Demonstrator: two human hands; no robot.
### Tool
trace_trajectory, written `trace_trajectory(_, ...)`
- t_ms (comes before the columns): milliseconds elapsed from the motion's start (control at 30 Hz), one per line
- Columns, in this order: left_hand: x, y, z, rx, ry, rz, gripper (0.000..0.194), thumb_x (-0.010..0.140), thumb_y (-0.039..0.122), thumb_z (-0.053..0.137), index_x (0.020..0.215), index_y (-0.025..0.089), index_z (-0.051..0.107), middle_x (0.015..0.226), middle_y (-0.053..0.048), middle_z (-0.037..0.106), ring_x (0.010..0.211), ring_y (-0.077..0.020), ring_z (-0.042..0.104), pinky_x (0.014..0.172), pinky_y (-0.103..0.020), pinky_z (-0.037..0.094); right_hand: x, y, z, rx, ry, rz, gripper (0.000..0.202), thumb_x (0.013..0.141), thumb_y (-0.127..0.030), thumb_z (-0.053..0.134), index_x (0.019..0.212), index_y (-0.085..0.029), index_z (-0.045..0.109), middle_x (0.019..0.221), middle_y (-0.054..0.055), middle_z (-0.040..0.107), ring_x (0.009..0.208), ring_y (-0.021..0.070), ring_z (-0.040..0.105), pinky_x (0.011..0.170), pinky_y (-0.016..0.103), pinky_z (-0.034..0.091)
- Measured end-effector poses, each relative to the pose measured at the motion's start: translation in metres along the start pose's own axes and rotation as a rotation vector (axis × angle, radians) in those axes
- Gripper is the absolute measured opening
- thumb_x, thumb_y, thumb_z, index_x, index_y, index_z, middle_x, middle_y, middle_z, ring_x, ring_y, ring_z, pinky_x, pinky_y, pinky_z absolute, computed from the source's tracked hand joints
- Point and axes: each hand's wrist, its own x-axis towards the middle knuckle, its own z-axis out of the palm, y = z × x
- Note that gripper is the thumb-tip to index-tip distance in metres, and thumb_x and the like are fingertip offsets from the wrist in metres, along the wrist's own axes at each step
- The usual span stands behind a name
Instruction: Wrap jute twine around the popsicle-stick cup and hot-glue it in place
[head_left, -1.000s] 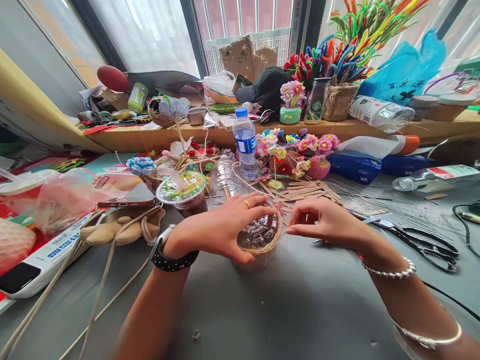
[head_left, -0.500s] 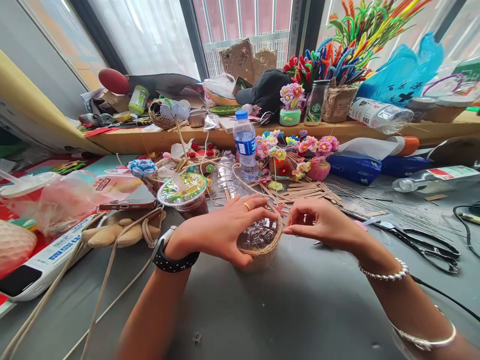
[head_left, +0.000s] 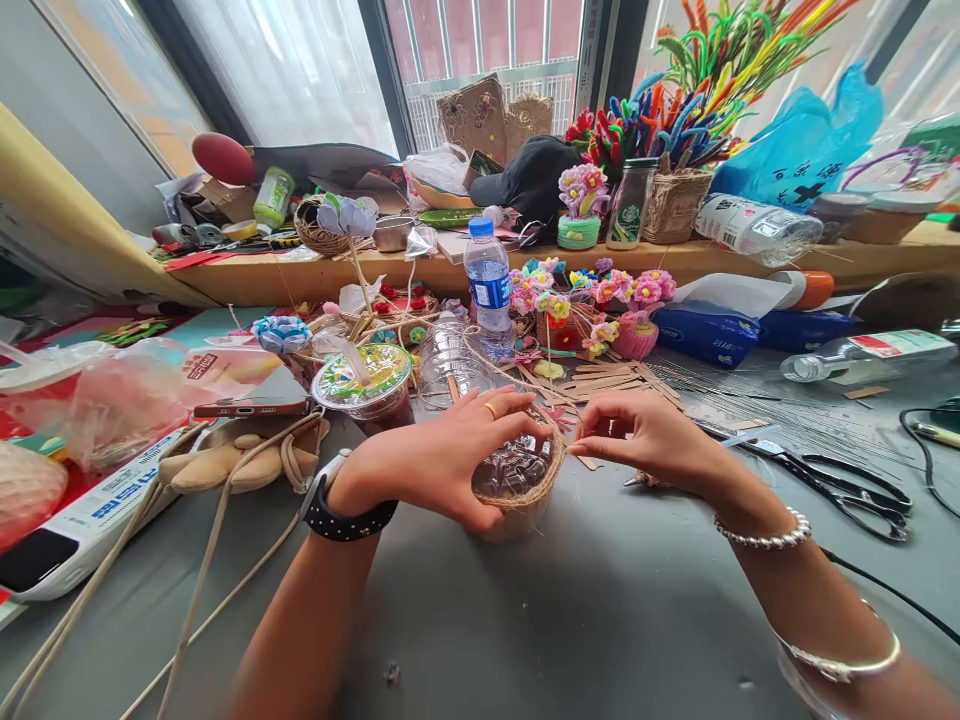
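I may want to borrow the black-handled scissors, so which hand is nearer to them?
Right. The right hand is just left of the black-handled scissors, not touching them; the left hand is farther left, on the twine-rimmed container.

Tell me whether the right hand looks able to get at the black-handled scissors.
Probably yes: the black-handled scissors lie on the table to the right of the right hand, handles uncovered, though that hand is busy at the rim of the container.
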Motion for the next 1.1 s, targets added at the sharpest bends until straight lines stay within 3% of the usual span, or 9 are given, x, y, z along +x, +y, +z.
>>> trace_trajectory(333, 0.0, -0.002, 0.0, 0.007, -0.007, 0.015, 0.071, 0.061, 0.025, 0.063, 0.125, 0.025, 0.033, 0.138, -0.009, 0.02, 0.127, -0.0287, 0.018, 0.103, -0.047, 0.016, 0.001, 0.001, 0.003, -0.004, 0.026, -0.035, 0.024, 0.07, -0.039, 0.059, 0.067, -0.015, 0.058, 0.064, 0.0, 0.056, 0.058, 0.0087, 0.048, 0.053, 0.02, 0.038)
trace_trajectory(467, 0.0, -0.002, -0.002, -0.006, 0.003, 0.038, 0.073, 0.062, 0.046, 0.065, 0.124, 0.026, 0.034, 0.138, -0.008, 0.021, 0.127, -0.0294, 0.019, 0.103, -0.046, 0.015, 0.001, 0.001, 0.002, -0.011, 0.016, -0.034, 0.024, 0.07, -0.038, 0.059, 0.067, -0.015, 0.058, 0.063, 0.0, 0.056, 0.058, 0.0085, 0.048, 0.052, 0.02, 0.037)
trace_trajectory(533, 0.003, 0.0, -0.001, -0.033, 0.057, 0.017, 0.069, 0.062, 0.055, 0.061, 0.121, 0.027, 0.037, 0.134, -0.007, 0.029, 0.123, -0.0278, 0.028, 0.1, -0.042, 0.022, 0.001, 0.0, 0.001, -0.021, 0.013, -0.032, 0.023, 0.07, -0.038, 0.059, 0.067, -0.015, 0.058, 0.063, 0.0, 0.056, 0.057, 0.0084, 0.048, 0.051, 0.02, 0.037)
trace_trajectory(633, 0.007, 0.004, 0.004, -0.059, 0.197, -0.134, 0.066, 0.067, 0.062, 0.05, 0.117, 0.021, 0.039, 0.117, -0.008, 0.048, 0.108, -0.0246, 0.044, 0.089, -0.035, 0.035, 0.001, 0.0, 0.0, -0.032, 0.007, -0.029, 0.024, 0.07, -0.039, 0.059, 0.068, -0.015, 0.058, 0.065, 0.0, 0.056, 0.057, 0.0084, 0.047, 0.05, 0.02, 0.036)
trace_trajectory(700, 0.01, 0.007, 0.008, -0.028, 0.258, -0.212, 0.068, 0.069, 0.065, 0.045, 0.117, 0.017, 0.039, 0.113, -0.01, 0.05, 0.105, -0.0253, 0.046, 0.086, -0.035, 0.036, 0.0, 0.0, 0.0, -0.027, -0.001, -0.026, 0.025, 0.071, -0.04, 0.058, 0.069, -0.015, 0.058, 0.065, 0.001, 0.056, 0.057, 0.0086, 0.047, 0.05, 0.02, 0.037)
trace_trajectory(933, 0.011, 0.016, 0.013, 0.048, 0.226, -0.249, 0.057, 0.075, 0.054, 0.046, 0.116, 0.015, 0.042, 0.116, -0.012, 0.046, 0.108, -0.0264, 0.044, 0.088, -0.035, 0.035, -0.001, -0.001, -0.001, 0.011, -0.017, -0.013, 0.026, 0.072, -0.041, 0.056, 0.07, -0.016, 0.057, 0.068, 0.001, 0.056, 0.06, 0.0094, 0.048, 0.053, 0.021, 0.039)
trace_trajectory(1100, 0.01, 0.011, 0.01, 0.012, 0.188, -0.159, 0.061, 0.072, 0.055, 0.049, 0.12, 0.018, 0.039, 0.121, -0.009, 0.042, 0.108, -0.0243, 0.043, 0.091, -0.033, 0.035, -0.003, -0.002, -0.003, 0.084, -0.05, 0.035, 0.025, 0.073, -0.04, 0.056, 0.071, -0.015, 0.055, 0.067, 0.0, 0.055, 0.059, 0.0088, 0.048, 0.052, 0.02, 0.038)
